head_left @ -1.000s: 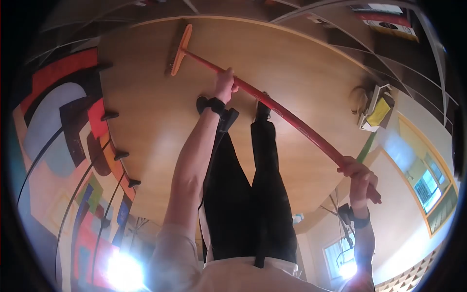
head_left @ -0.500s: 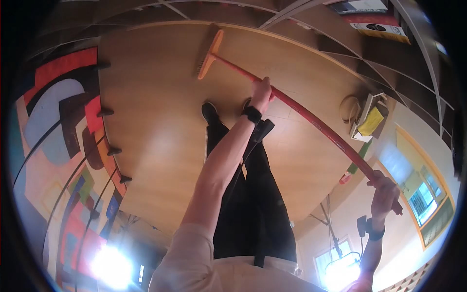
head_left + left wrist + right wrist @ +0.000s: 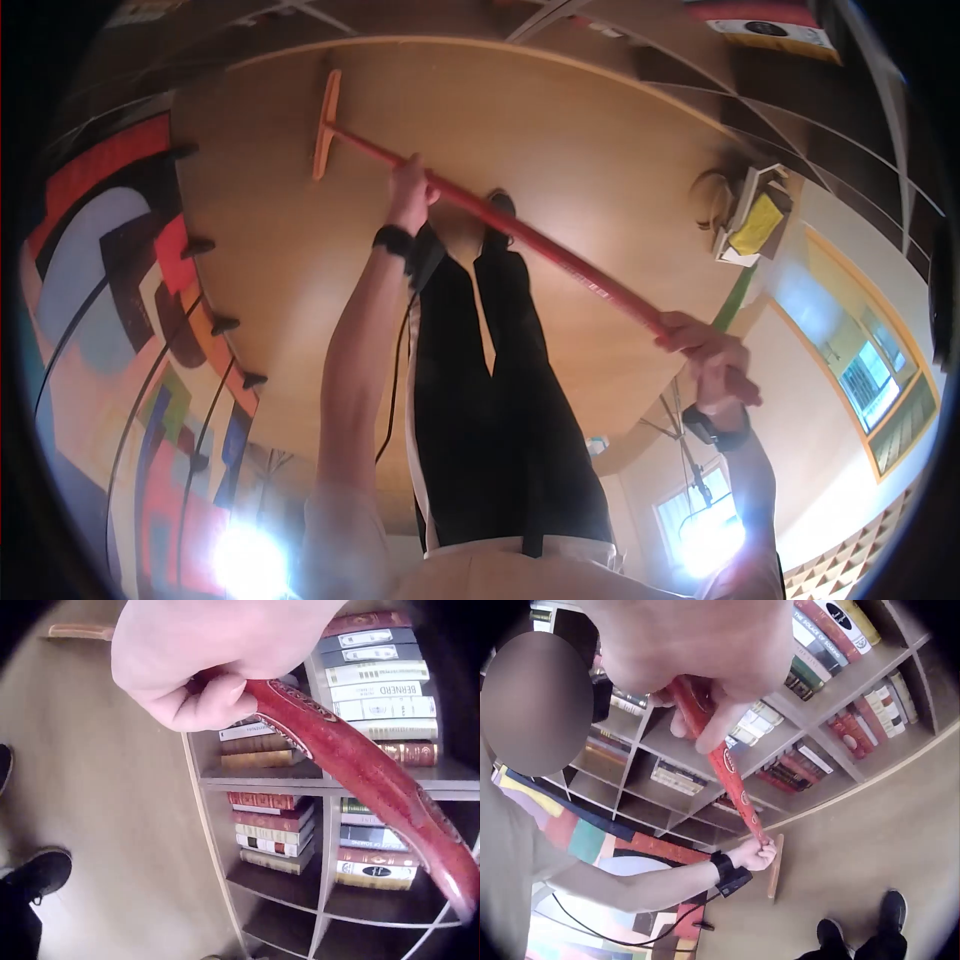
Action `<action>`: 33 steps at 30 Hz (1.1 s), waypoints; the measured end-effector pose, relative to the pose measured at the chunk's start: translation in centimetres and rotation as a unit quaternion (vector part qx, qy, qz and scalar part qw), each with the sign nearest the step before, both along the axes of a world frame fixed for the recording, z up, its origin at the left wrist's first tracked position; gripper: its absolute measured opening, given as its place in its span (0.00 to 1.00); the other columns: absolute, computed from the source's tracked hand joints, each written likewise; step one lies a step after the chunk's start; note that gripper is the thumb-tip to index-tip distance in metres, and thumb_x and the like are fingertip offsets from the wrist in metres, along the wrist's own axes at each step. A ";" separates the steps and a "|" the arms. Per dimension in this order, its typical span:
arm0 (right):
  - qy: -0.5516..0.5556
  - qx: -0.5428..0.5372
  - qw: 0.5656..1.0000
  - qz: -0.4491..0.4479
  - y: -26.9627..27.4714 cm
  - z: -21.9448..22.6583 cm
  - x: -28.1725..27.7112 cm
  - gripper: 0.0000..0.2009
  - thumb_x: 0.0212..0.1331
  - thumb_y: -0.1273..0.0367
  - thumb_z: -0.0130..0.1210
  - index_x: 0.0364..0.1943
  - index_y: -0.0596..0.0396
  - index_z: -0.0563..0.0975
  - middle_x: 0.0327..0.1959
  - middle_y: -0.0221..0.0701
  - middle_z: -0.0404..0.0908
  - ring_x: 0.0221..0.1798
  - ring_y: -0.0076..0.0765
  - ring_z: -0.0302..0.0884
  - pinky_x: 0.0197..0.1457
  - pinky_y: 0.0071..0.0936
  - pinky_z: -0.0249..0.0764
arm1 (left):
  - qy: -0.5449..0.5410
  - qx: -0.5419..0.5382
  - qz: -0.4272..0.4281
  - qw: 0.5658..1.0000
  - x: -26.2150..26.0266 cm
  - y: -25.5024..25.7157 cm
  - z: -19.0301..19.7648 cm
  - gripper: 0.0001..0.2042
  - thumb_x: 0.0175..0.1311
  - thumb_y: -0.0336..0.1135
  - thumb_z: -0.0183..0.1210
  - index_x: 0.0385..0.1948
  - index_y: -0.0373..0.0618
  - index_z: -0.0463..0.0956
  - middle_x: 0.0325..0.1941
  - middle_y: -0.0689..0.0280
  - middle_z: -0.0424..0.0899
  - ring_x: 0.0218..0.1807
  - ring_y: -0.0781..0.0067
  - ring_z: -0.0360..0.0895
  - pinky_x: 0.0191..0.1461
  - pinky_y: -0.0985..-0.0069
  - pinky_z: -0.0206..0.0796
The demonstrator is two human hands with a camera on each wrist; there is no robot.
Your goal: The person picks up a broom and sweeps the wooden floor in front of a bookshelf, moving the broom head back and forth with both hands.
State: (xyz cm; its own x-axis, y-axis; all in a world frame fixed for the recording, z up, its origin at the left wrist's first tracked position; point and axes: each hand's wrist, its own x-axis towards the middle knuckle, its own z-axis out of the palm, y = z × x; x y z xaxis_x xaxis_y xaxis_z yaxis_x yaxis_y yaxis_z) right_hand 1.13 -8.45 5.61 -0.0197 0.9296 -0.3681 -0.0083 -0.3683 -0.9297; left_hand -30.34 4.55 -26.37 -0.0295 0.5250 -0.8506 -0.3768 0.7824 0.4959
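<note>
A broom [image 3: 545,248] with a long red handle slants across the head view. Its narrow orange head [image 3: 326,125] lies on the floor at the upper left, the bristles side hardly visible. My left hand [image 3: 409,195] grips the handle low down, not far from the head. Near the handle's top end, my right hand [image 3: 708,360] is wrapped round it. In the left wrist view, the left hand [image 3: 217,652] curls its fingers about the red shaft. The right wrist view has the right hand [image 3: 697,652] holding the upper shaft, the left hand further down.
Bookshelves [image 3: 322,780] with several books line the wall ahead. A colourful panel [image 3: 120,260] on dark feet stands along the left. On the right, a white box with a yellow cloth [image 3: 757,222] sits by the wall. Bright lamps [image 3: 710,540] stand behind.
The broom head and my left hand first swung right, then back left, ending left of where they began. My right hand followed right and back too, keeping its grip.
</note>
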 end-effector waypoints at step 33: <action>-0.127 -0.003 0.990 -0.060 -6.1 7.9 14.5 0.28 0.66 0.44 0.35 0.22 0.55 0.67 0.29 0.46 0.77 0.44 0.56 0.74 0.52 0.53 0.66 | -0.047 0.006 -0.019 0.999 16.5 -3.5 6.3 0.11 0.65 0.34 0.45 0.21 0.44 0.63 0.13 0.69 0.64 0.10 0.78 0.59 0.10 0.79 0.46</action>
